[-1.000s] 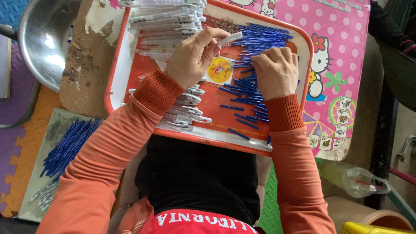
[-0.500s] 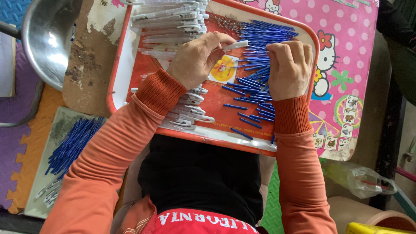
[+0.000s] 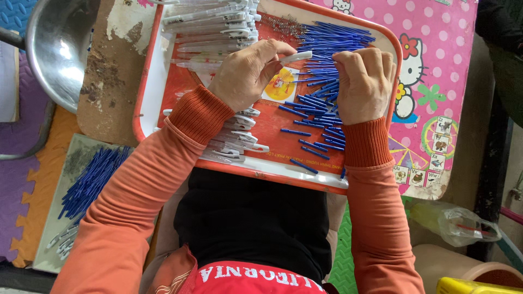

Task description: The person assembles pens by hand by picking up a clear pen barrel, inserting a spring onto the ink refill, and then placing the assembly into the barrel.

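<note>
An orange-rimmed tray (image 3: 146, 92) rests across my lap. My left hand (image 3: 248, 73) grips a white pen barrel (image 3: 297, 56) whose tip points right toward the blue refills. My right hand (image 3: 365, 81) lies palm down on a heap of thin blue pen refills (image 3: 327, 43), fingers curled over them; whether it pinches one is hidden. Clear-white pen barrels (image 3: 215, 24) are stacked at the tray's far left. More white pen parts (image 3: 237, 139) lie by my left wrist. Loose blue refills (image 3: 305, 147) are scattered along the near side of the tray.
A metal bowl (image 3: 57, 49) sits at the upper left beside a worn brown board (image 3: 111, 76). A flat tray of blue refills (image 3: 87, 182) lies at the lower left on foam mats. A pink cartoon-print table (image 3: 436, 65) stands to the right, with a plastic bag (image 3: 455, 223) below it.
The view has shifted slightly. My right hand has slid a little up onto the refill pile. My left hand keeps the white barrel.
</note>
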